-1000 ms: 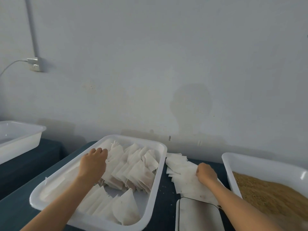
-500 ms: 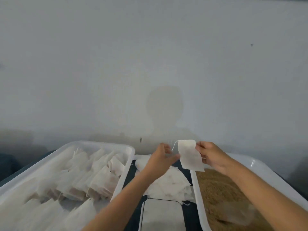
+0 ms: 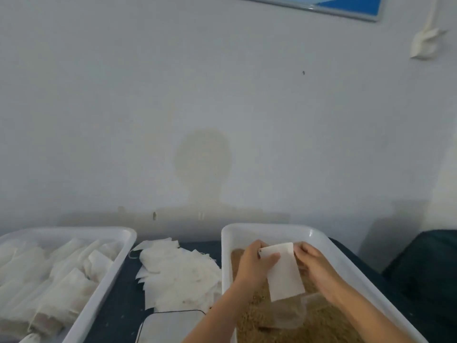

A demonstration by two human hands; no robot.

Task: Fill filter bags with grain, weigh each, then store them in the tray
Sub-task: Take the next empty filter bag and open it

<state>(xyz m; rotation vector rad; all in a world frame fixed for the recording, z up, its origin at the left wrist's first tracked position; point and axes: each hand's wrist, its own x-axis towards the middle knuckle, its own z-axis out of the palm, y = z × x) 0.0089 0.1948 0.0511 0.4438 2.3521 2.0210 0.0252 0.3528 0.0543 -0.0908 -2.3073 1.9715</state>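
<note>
**Op:** Holding one empty filter bag (image 3: 284, 273) over the grain tray (image 3: 267, 230), both hands on it. Left hand (image 3: 252, 264) pinches the top left corner, thumb across the front face. Right hand (image 3: 315, 266) grips the right edge, fingers (image 3: 303, 251) curled behind it.

**QA:** Bag orientation?

**Op:** Long axis runs near-far, mouth end away from me and tilted up, bottom end hanging toward me just above the grain (image 3: 321, 325). I judge the mouth is not opened yet; the top edge reads flat.

**QA:** Which hand is nearer the scoop?

**Op:** Clear scoop cup (image 3: 288, 315) lies in the grain right below the bag's lower end. Right hand looks nearer to it, so I'd expect that one to let go and reach down. Just my guess.

**QA:** Anything else held?

**Op:** No, both hands only have the bag.

**QA:** Other items?

**Op:** Spare bag pile (image 3: 178, 271) on the counter (image 3: 116, 308) between the trays, scale (image 3: 170, 326) in front of it, storage tray (image 3: 103, 288) with filled bags on the left.
</note>
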